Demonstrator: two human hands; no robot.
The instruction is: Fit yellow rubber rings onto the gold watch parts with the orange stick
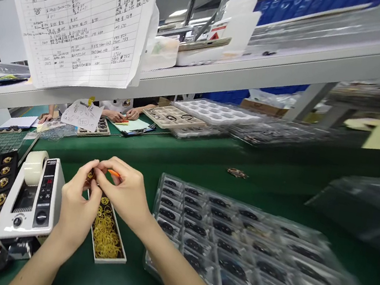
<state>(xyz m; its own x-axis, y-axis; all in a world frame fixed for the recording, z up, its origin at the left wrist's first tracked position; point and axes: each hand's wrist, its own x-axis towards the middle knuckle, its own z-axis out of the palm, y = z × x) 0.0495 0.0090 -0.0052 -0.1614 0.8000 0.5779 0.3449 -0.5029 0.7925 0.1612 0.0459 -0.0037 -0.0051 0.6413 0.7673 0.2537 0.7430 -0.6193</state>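
Observation:
My left hand (76,206) is closed, pinching a small dark and gold round part (90,175) between thumb and fingers. My right hand (124,190) meets it, its fingertips at the same part, with a slim orange tool (113,173) tucked between its fingers; the tool's tip is hidden. Below both hands lies a narrow white box (110,260) filled with thin yellow-gold rings (106,237). Left of my hands stands a white tape dispenser (56,189) with a roll of clear tape (34,168) and a lit red display.
A black tray (15,178) of gold round parts lies far left. Clear blister trays (159,195) with dark oval pieces cover the right. One loose part (237,173) rests on the green table (187,161). A shelf (221,78) with hanging handwritten sheets (87,17) crosses above; people work beyond.

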